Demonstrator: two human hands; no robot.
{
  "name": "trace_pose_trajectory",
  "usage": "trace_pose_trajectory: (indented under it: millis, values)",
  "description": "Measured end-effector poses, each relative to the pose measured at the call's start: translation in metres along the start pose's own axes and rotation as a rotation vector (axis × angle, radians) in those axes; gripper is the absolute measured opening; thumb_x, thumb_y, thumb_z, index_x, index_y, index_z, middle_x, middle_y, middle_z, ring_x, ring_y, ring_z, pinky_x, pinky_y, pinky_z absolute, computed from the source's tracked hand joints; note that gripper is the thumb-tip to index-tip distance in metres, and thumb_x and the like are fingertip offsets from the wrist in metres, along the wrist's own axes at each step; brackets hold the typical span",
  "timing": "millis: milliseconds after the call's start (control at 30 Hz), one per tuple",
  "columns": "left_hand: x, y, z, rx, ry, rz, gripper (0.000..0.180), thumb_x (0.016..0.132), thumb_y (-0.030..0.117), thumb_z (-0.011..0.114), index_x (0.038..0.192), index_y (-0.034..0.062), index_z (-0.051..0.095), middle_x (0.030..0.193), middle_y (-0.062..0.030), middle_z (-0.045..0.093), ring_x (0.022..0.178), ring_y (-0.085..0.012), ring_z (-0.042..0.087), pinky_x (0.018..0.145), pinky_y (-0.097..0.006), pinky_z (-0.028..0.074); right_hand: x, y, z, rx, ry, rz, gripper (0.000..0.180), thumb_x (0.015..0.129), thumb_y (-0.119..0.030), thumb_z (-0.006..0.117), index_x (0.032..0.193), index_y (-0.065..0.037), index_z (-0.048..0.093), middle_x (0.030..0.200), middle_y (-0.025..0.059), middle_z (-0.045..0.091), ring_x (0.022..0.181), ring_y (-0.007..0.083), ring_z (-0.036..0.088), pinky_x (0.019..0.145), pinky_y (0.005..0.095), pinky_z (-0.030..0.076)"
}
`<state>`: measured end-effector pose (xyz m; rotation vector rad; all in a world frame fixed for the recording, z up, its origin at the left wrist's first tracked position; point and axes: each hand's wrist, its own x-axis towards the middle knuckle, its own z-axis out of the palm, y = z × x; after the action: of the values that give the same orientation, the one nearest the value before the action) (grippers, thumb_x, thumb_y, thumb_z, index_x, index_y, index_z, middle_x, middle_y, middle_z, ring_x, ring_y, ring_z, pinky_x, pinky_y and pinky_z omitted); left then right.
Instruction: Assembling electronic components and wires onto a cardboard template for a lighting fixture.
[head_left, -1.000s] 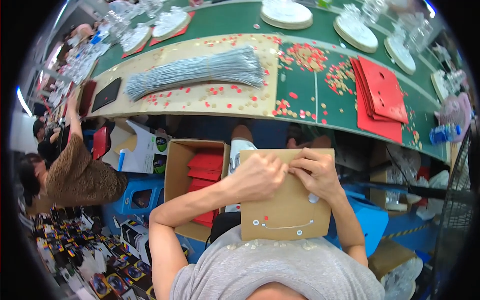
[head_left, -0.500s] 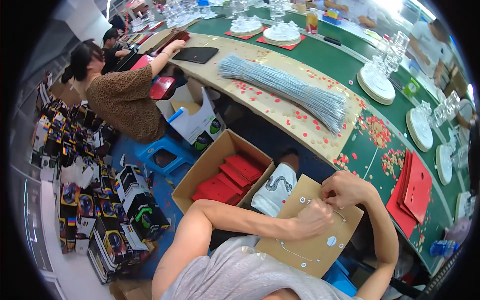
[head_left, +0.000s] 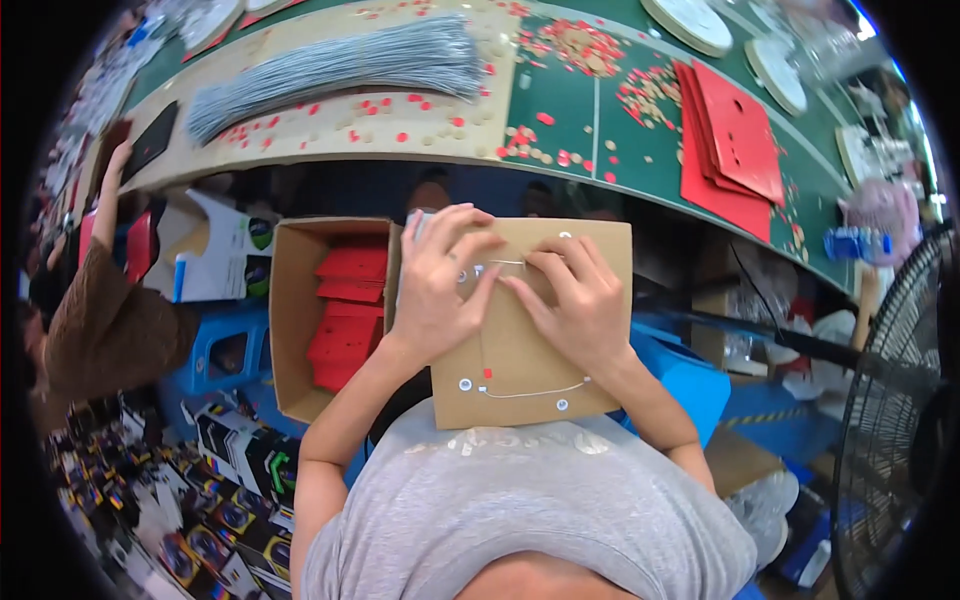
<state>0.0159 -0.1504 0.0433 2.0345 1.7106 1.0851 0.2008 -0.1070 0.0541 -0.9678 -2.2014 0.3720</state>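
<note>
A brown cardboard panel (head_left: pixel 540 350) lies squared up in front of my body. A short piece of thin silvery wire (head_left: pixel 508 262) runs between my hands near its far edge. My left hand (head_left: pixel 440 280) rests over the panel's far left part, fingers spread, thumb near the wire's left end. Curled fingers of my right hand (head_left: pixel 575 300) grip the wire's right end, the thumb pointing left. Another white wire (head_left: pixel 535 394) stretches across the near part, with a round white eyelet (head_left: pixel 465 385) beside its left end. A small red piece (head_left: pixel 488 373) sits above that end.
An open carton (head_left: pixel 290 330) of red folders stands left of the panel. Beyond, the table holds a wire bundle (head_left: pixel 340 75), scattered paper dots (head_left: pixel 590 50) and a red folder stack (head_left: pixel 735 140). A fan (head_left: pixel 890 400) stands right; a co-worker's arm (head_left: pixel 105 205) shows left.
The view has swung right, and the panel now lies square instead of slanted. My hands, earlier close together at the panel, have moved apart along the wire; my left fingers have spread.
</note>
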Motion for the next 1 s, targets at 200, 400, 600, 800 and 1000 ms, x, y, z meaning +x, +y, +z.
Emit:
trace_pose_trajectory:
  millis: [200, 400, 600, 800, 1000]
  values:
    - [0.001, 0.002, 0.013, -0.19, 0.018, -0.027, 0.03, 0.077, -0.002, 0.075, 0.106, 0.0024, 0.069, 0.122, -0.0115, 0.063, 0.118, -0.0325, 0.059, 0.102, -0.046, 0.046, -0.009, 0.009, 0.001, -0.055, 0.0, -0.022, 0.016, 0.076, -0.003, 0.081, 0.086, -0.001, 0.069, 0.085, 0.01, 0.064, 0.076, 0.0272, 0.064, 0.065, 0.038, 0.053]
    - [0.003, 0.003, 0.008, -0.185, 0.034, 0.038, 0.028, 0.075, -0.003, 0.075, 0.102, 0.0019, 0.067, 0.118, -0.0123, 0.062, 0.114, -0.034, 0.059, 0.094, -0.044, 0.05, 0.022, 0.046, -0.016, 0.09, -0.187, -0.343, 0.017, 0.071, 0.001, 0.078, 0.084, 0.002, 0.066, 0.082, 0.0102, 0.059, 0.076, 0.0291, 0.06, 0.065, 0.0377, 0.052]
    - [0.003, -0.004, 0.009, -0.209, 0.033, 0.021, 0.029, 0.074, -0.004, 0.075, 0.102, 0.0014, 0.067, 0.118, -0.0121, 0.061, 0.113, -0.034, 0.059, 0.093, -0.044, 0.05, 0.074, 0.049, -0.027, -0.087, -0.653, -0.981, 0.014, 0.08, -0.007, 0.067, 0.086, 0.004, 0.061, 0.093, 0.0121, 0.051, 0.093, 0.0277, 0.056, 0.068, 0.0361, 0.055]
    - [0.006, 0.001, 0.018, -0.244, 0.056, -0.032, 0.038, 0.075, -0.005, 0.073, 0.111, 0.0005, 0.063, 0.118, -0.0136, 0.06, 0.114, -0.0349, 0.057, 0.095, -0.044, 0.048, 0.087, 0.052, -0.045, -0.127, -0.66, -0.66, 0.029, 0.094, -0.029, 0.068, 0.086, -0.002, 0.066, 0.084, 0.0107, 0.063, 0.08, 0.0213, 0.066, 0.066, 0.0362, 0.056]
    - [0.011, 0.023, 0.03, -0.189, 0.105, -0.081, 0.05, 0.078, -0.003, 0.066, 0.126, 0.0004, 0.057, 0.122, -0.0171, 0.058, 0.119, -0.0366, 0.053, 0.1, -0.046, 0.043, 0.071, 0.022, -0.052, 0.11, -1.074, 0.781, 0.056, 0.109, -0.037, 0.043, 0.078, 0.002, 0.068, 0.056, 0.0097, 0.065, 0.047, 0.0173, 0.063, 0.051, 0.0311, 0.052]
